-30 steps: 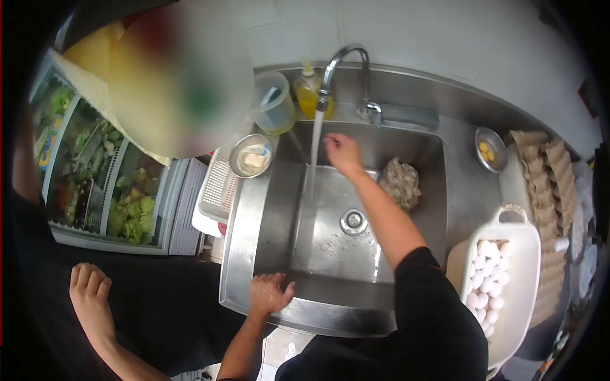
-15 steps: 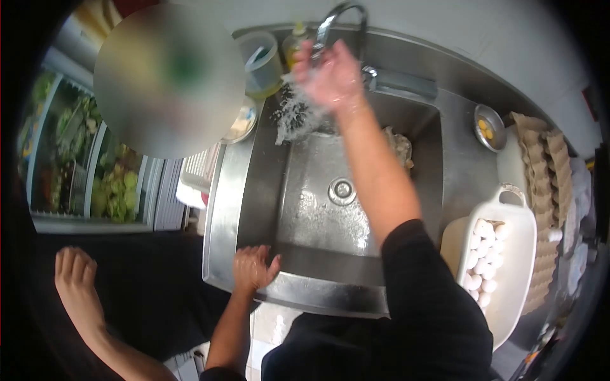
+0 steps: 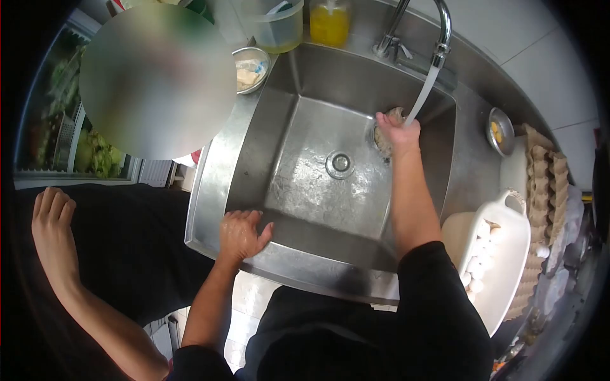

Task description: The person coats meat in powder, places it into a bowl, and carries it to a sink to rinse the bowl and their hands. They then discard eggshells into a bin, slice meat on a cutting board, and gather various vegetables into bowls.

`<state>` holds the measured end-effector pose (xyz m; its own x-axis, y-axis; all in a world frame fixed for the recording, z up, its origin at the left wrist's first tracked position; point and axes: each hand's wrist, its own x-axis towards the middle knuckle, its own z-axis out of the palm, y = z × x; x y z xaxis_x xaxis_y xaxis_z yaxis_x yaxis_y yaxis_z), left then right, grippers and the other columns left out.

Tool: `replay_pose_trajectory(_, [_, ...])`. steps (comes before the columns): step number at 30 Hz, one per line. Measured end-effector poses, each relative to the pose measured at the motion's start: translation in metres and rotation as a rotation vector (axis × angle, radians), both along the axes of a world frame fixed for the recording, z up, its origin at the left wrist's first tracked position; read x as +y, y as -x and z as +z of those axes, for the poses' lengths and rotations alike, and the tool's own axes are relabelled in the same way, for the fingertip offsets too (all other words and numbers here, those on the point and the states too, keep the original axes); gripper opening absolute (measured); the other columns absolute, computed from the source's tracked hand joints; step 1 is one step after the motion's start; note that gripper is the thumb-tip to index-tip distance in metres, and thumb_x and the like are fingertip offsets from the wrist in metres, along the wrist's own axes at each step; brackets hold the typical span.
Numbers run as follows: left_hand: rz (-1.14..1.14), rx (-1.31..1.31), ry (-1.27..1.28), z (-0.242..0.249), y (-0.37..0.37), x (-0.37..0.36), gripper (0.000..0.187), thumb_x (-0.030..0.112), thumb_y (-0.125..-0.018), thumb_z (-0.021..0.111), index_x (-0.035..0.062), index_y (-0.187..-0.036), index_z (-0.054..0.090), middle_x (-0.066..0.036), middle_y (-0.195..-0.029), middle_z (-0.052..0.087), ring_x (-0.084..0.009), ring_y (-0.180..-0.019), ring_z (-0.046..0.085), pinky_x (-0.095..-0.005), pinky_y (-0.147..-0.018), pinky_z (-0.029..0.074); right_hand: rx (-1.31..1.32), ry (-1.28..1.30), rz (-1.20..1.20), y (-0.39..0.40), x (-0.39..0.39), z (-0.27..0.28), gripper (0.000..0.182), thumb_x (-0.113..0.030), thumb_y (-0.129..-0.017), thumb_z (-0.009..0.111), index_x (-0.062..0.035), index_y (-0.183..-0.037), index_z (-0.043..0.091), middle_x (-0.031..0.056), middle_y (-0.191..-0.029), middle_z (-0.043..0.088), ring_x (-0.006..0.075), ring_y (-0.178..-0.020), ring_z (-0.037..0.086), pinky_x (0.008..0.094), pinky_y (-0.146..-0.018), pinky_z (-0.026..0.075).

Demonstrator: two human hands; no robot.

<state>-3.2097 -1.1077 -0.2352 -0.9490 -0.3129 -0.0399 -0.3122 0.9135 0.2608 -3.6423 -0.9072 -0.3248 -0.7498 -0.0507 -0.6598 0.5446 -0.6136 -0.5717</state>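
My right hand (image 3: pixel 399 132) is inside the metal sink (image 3: pixel 305 152) at its back right, with water (image 3: pixel 424 95) from the curved faucet (image 3: pixel 442 47) running onto it. Its fingers are stretched out toward the left and hold nothing. Just behind the fingers lies a crumpled beige item (image 3: pixel 384 143), partly covered by the hand. On the sink's front left rim rests my left hand (image 3: pixel 241 233), wet, fingers laid over the edge and thumb apart. The round drain (image 3: pixel 340 164) shows in the sink floor.
Another person's arm and hand (image 3: pixel 54 213) are at the left. On the right stand a white tub of eggs (image 3: pixel 518 254), stacked egg cartons (image 3: pixel 545 184) and a metal bowl with yolks (image 3: pixel 501 132). Behind the sink are a plastic bucket (image 3: pixel 274 28) and a yellow liquid container (image 3: pixel 330 25).
My right hand has come down from the faucet to the sink's back right, and the splashing has become a steady stream. The view has shifted; my left hand stays on the rim.
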Motion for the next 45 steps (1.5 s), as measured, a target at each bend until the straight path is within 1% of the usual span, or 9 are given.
replay_pose_trajectory(4, [-0.001,-0.014,0.017,0.0,0.0,0.0,0.036,0.04,-0.079,0.062,0.0056,-0.085,0.067,-0.014,-0.076,0.068,-0.0324,-0.075,0.064,-0.044,-0.073,0.047,0.584,-0.885,0.514,-0.009,0.016,0.005,0.046,-0.017,-0.093,0.054,0.0096,-0.129,0.042,0.0215,-0.124,0.055,0.0284,-0.11,0.058,0.044,-0.094,0.049])
replay_pose_trajectory(6, [-0.001,-0.002,0.02,-0.001,0.0,0.0,0.036,0.04,-0.079,0.062,0.0051,-0.084,0.067,-0.014,-0.076,0.068,-0.0324,-0.074,0.064,-0.0439,-0.073,0.047,0.534,-0.688,0.403,-0.006,0.016,0.018,0.043,-0.018,-0.096,0.043,0.0102,-0.129,0.039,0.0236,-0.13,0.049,0.0296,-0.115,0.053,0.0458,-0.097,0.047])
replay_pose_trajectory(9, [0.006,0.0,-0.014,0.0,0.002,-0.001,0.036,0.04,-0.079,0.062,0.0047,-0.084,0.067,-0.015,-0.076,0.068,-0.0329,-0.074,0.064,-0.0437,-0.074,0.047,0.253,0.508,-0.204,0.035,0.025,-0.006,0.062,-0.04,-0.102,0.031,0.0125,-0.134,0.034,0.0223,-0.141,0.041,0.0301,-0.127,0.044,0.0438,-0.103,0.042])
replay_pose_trajectory(10, [0.006,0.002,-0.017,0.0,0.001,-0.002,0.036,0.04,-0.078,0.063,0.0047,-0.084,0.067,-0.015,-0.076,0.068,-0.033,-0.074,0.064,-0.0435,-0.074,0.047,0.138,0.477,-0.227,0.022,0.019,0.024,0.069,-0.046,-0.102,0.016,0.011,-0.136,0.033,0.0213,-0.144,0.038,0.032,-0.133,0.036,0.0443,-0.109,0.036])
replay_pose_trajectory(16, [0.004,0.046,-0.006,-0.002,0.0,-0.001,0.036,0.04,-0.077,0.064,0.0049,-0.084,0.068,-0.016,-0.077,0.068,-0.0332,-0.073,0.064,-0.0428,-0.074,0.048,0.006,0.294,-0.079,0.004,-0.001,0.022,0.048,-0.031,-0.103,0.033,0.0071,-0.132,0.04,0.019,-0.128,0.048,0.0331,-0.118,0.049,0.0446,-0.098,0.047])
replay_pose_trajectory(20, [0.016,0.051,-0.004,0.0,-0.002,-0.002,0.036,0.04,-0.077,0.065,0.005,-0.085,0.068,-0.016,-0.076,0.068,-0.033,-0.073,0.064,-0.0432,-0.073,0.048,0.085,0.017,0.349,0.036,-0.026,0.015,0.028,-0.022,-0.1,0.044,-0.0029,-0.117,0.054,0.0055,-0.082,0.048,0.0159,-0.067,0.051,0.0301,-0.06,0.05])
replay_pose_trajectory(27, [0.034,0.006,-0.048,0.001,0.0,-0.002,0.037,0.041,-0.076,0.066,0.0055,-0.087,0.07,-0.015,-0.077,0.067,-0.0324,-0.073,0.064,-0.0438,-0.074,0.048,0.375,-0.031,0.394,0.042,-0.047,0.111,0.023,-0.029,-0.099,0.048,-0.0068,-0.094,0.054,0.0044,-0.073,0.05,0.0187,-0.068,0.054,0.0332,-0.065,0.05])
replay_pose_trajectory(39, [0.023,-0.015,0.001,0.001,0.0,-0.002,0.038,0.042,-0.078,0.066,0.0048,-0.085,0.069,-0.015,-0.073,0.067,-0.0322,-0.074,0.064,-0.0428,-0.076,0.048,0.22,0.331,0.268,0.062,-0.019,0.056,0.021,-0.025,-0.099,0.05,-0.0065,-0.089,0.053,0.009,-0.098,0.06,0.0262,-0.095,0.058,0.0413,-0.085,0.052])
replay_pose_trajectory(45, [0.037,-0.002,-0.032,0.001,0.002,-0.001,0.039,0.042,-0.077,0.065,0.0039,-0.085,0.069,-0.016,-0.074,0.067,-0.0325,-0.072,0.063,-0.0422,-0.076,0.048,0.301,-0.058,0.153,0.09,-0.044,0.107,0.053,-0.032,-0.095,0.058,0.0005,-0.132,0.038,0.0176,-0.13,0.043,0.0295,-0.107,0.054,0.0418,-0.093,0.05])
